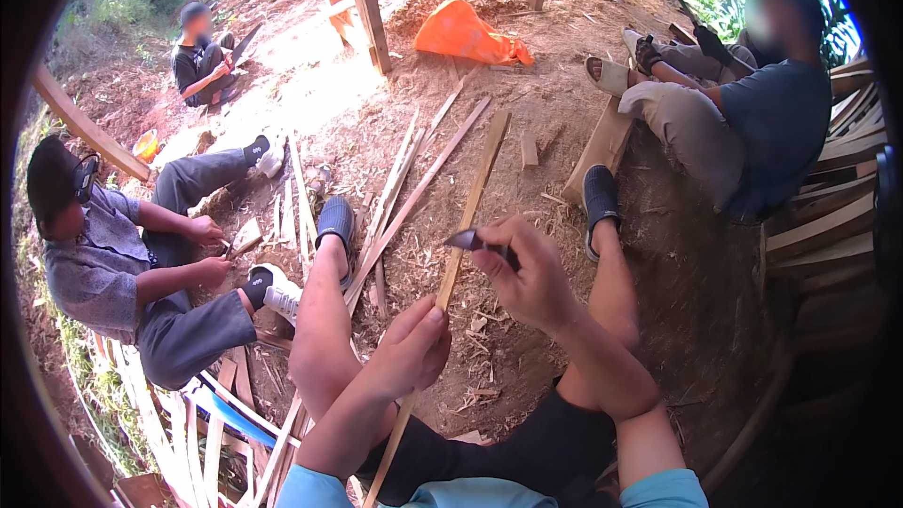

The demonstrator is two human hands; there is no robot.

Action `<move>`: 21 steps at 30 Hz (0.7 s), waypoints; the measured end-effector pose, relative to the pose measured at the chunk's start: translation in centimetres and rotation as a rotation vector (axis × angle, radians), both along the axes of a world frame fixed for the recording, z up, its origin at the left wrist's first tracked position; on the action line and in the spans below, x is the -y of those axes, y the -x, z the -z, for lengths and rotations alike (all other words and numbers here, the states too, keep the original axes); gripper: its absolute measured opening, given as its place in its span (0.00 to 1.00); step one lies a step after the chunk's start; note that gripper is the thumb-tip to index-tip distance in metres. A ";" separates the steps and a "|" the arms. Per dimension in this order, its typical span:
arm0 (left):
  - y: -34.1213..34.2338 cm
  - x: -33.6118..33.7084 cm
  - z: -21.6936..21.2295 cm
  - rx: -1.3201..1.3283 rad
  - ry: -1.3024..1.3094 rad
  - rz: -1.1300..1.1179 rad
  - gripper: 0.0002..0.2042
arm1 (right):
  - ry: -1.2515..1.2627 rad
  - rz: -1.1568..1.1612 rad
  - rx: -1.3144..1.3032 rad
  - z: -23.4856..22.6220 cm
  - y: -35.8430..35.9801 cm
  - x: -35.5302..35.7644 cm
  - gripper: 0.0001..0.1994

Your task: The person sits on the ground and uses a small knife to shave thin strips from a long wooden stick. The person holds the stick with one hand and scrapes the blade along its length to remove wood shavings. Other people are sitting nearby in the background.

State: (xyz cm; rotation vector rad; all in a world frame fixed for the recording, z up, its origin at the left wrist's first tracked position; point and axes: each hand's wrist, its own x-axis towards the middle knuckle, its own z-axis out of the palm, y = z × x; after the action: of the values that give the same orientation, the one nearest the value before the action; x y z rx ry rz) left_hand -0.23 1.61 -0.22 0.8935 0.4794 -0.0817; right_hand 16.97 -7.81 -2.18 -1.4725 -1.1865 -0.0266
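Observation:
My left hand (411, 350) is closed around a long, narrow wooden strip (478, 190). The strip slants from my lap up and away, its far end over the dirt ground. In my right hand (527, 273) is a short knife (464, 240) with a dark curved blade and a dark handle, mostly covered by my fingers. The blade points left and lies across the strip, a little beyond my left hand. Whether its edge bites into the wood I cannot tell.
Wood strips (414, 198) and shavings litter the ground between my feet. A person (113, 254) sits at left, another (752, 113) at right, a third (202, 56) far left. An orange bag (466, 30) lies ahead near wooden posts (367, 9). Stacked boards (823, 226) stand right.

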 end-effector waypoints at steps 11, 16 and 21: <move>0.2 -0.1 0.1 -0.018 0.001 0.031 0.11 | 0.066 0.077 -0.047 0.0 -0.6 0.3 0.12; 0.1 0.1 -0.2 -0.021 0.003 0.035 0.11 | -0.078 0.044 0.113 0.2 -0.6 -0.3 0.10; 0.0 0.2 -0.1 -0.023 -0.050 0.045 0.11 | 0.080 0.105 -0.140 -0.6 -2.1 0.8 0.09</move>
State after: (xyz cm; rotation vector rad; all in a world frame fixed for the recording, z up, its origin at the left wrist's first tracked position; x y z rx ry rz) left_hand -0.21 1.39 -0.13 0.9536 0.4847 -0.1214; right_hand 19.02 -8.59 -1.62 -1.5794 -1.0066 0.0518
